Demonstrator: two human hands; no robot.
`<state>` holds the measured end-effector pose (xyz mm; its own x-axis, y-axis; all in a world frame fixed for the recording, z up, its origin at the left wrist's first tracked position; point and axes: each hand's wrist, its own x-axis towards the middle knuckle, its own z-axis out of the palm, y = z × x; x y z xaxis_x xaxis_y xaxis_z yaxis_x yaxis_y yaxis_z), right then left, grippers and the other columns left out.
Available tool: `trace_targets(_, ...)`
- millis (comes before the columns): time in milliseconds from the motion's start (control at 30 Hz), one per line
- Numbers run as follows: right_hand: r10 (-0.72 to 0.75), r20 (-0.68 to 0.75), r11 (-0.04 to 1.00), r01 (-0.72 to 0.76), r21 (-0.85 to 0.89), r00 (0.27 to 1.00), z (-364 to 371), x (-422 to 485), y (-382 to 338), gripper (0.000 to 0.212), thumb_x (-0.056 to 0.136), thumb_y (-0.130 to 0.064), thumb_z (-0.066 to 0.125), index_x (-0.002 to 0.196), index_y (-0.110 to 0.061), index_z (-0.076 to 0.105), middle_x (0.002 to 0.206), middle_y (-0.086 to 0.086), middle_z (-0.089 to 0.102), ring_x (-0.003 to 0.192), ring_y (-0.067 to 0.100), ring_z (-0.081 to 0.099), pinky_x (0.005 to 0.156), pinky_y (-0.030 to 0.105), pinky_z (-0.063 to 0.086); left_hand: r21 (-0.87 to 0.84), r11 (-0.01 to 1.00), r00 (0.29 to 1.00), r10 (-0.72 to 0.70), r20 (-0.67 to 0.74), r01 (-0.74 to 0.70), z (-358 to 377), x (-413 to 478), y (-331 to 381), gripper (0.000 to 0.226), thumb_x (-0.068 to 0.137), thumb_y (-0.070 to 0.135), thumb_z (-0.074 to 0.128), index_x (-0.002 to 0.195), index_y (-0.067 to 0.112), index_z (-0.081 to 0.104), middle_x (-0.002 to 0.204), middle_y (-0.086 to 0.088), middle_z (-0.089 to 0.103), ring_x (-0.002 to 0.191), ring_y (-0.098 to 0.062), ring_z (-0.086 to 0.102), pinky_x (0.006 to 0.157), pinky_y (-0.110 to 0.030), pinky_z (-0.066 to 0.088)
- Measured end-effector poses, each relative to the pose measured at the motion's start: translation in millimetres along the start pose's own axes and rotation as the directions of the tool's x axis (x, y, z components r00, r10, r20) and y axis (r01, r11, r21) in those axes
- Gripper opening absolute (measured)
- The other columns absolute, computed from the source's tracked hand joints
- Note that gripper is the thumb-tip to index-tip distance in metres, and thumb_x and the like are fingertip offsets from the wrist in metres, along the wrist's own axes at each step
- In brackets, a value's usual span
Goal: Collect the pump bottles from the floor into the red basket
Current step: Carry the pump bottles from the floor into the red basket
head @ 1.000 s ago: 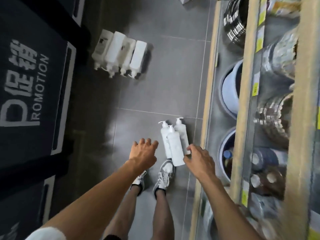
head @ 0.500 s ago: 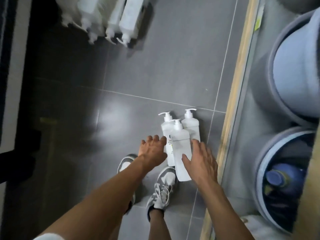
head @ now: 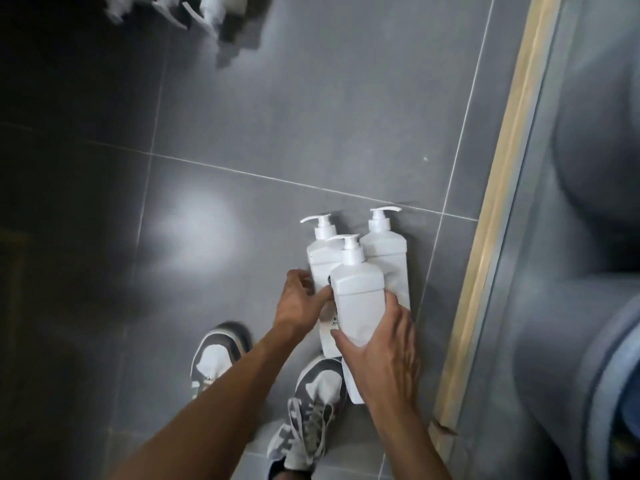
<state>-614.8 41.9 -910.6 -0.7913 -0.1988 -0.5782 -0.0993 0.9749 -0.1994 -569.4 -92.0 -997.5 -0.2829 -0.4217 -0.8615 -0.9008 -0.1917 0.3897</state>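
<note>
Three white pump bottles stand close together on the grey tile floor, just ahead of my shoes. My right hand [head: 381,344] grips the front bottle [head: 358,296] low on its body, thumb on its left side and fingers on its right. My left hand [head: 299,301] holds the left rear bottle [head: 322,256] at its left edge, with the thumb reaching to the front bottle. The right rear bottle [head: 386,254] stands untouched behind my right hand. The red basket is not in view.
More white pump bottles [head: 207,12] lie blurred on the floor at the top left. A wooden shelf edge [head: 491,237] runs along the right, with large grey tubs [head: 588,168] behind it. My shoes [head: 218,355] are close beneath the bottles.
The view has dropped closer to the floor. Both hands have closed in, the right wrapping round the front bottle and the left reaching the left rear bottle.
</note>
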Motion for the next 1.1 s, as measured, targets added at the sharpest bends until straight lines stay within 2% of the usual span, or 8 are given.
trace_targets(233,0.104,0.132,0.988,-0.117,0.097,0.986,-0.4,-2.2,4.1,0.103,0.070,-0.052,0.081,0.151,-0.023,0.024,0.136,0.005,0.057,0.118,0.033,0.058,0.087,0.038,0.048,-0.087,0.996,0.999,0.027,0.030,-0.024,4.9,5.4,-14.4,0.052,0.090,0.039,0.073,0.130,0.015,0.051,0.111,0.007,0.063,0.094,-0.004,0.060,0.085,-0.025,0.049)
trace_targets(367,0.198,0.068,0.967,-0.207,0.150,0.978,-13.9,3.4,8.8,0.096,0.067,-0.050,0.081,0.146,-0.030,0.030,0.127,0.006,0.064,0.109,0.037,0.062,0.084,0.040,0.048,-0.154,0.988,0.997,0.007,0.072,0.005,15.0,7.7,-6.7,0.052,0.079,0.028,0.084,0.120,0.021,0.053,0.105,0.010,0.068,0.089,0.000,0.065,0.072,-0.017,0.053)
trace_targets(467,0.243,-0.019,0.953,-0.236,0.189,0.970,-24.2,9.9,18.8,0.094,0.067,-0.047,0.083,0.144,-0.028,0.033,0.127,0.005,0.063,0.107,0.037,0.062,0.082,0.041,0.046,-0.212,0.976,0.996,-0.042,0.081,0.058,25.5,12.4,-4.0,0.073,0.061,0.038,0.095,0.120,0.016,0.058,0.106,0.004,0.074,0.090,-0.009,0.072,0.078,-0.031,0.061)
trace_targets(600,0.291,-0.068,0.935,-0.268,0.233,0.954,-30.5,23.2,30.3,0.091,0.067,-0.046,0.084,0.141,-0.027,0.035,0.129,0.002,0.061,0.108,0.036,0.061,0.084,0.043,0.049,-0.260,0.958,0.988,-0.085,0.130,0.117,30.6,14.6,1.5,0.052,0.062,0.028,0.096,0.105,0.014,0.071,0.097,0.001,0.078,0.084,-0.015,0.075,0.075,-0.036,0.062)
trace_targets(667,0.292,-0.074,0.934,-0.267,0.235,0.954,-30.3,27.2,34.0,0.089,0.067,-0.045,0.085,0.140,-0.026,0.036,0.127,0.002,0.060,0.107,0.035,0.061,0.082,0.042,0.049,-0.272,0.951,0.982,-0.108,0.154,0.147,30.3,15.6,6.5,0.059,0.053,0.033,0.097,0.103,0.014,0.073,0.098,0.000,0.078,0.084,-0.017,0.076,0.075,-0.037,0.063)
trace_targets(767,0.285,-0.061,0.938,-0.265,0.224,0.957,-28.8,28.0,34.3,0.090,0.069,-0.043,0.085,0.140,-0.024,0.034,0.128,0.003,0.058,0.107,0.036,0.060,0.079,0.040,0.047,-0.317,0.933,0.983,-0.137,0.120,0.168,33.6,12.9,8.6,0.087,0.044,0.036,0.100,0.117,0.010,0.060,0.111,-0.002,0.073,0.089,-0.017,0.074,0.074,-0.039,0.063)
trace_targets(867,0.306,-0.035,0.933,-0.293,0.209,0.951,-26.8,30.6,29.0,0.093,0.071,-0.040,0.085,0.142,-0.022,0.028,0.133,0.005,0.054,0.113,0.036,0.057,0.083,0.043,0.048,-0.307,0.938,0.986,-0.139,0.091,0.160,30.9,3.3,12.0,0.085,0.061,0.024,0.096,0.123,0.014,0.040,0.116,0.003,0.060,0.099,-0.014,0.067,0.080,-0.036,0.060)
trace_targets(1100,0.336,-0.008,0.926,-0.329,0.187,0.942,-59.7,27.4,5.7,0.085,0.069,-0.039,0.084,0.137,-0.025,0.035,0.126,0.006,0.059,0.107,0.038,0.060,0.086,0.045,0.050,-0.110,0.994,0.999,-0.020,-0.031,0.016,-26.6,-8.1,40.6,0.092,0.040,0.053,0.086,0.117,0.026,0.042,0.112,0.001,0.058,0.102,-0.024,0.061,0.088,-0.049,0.056)
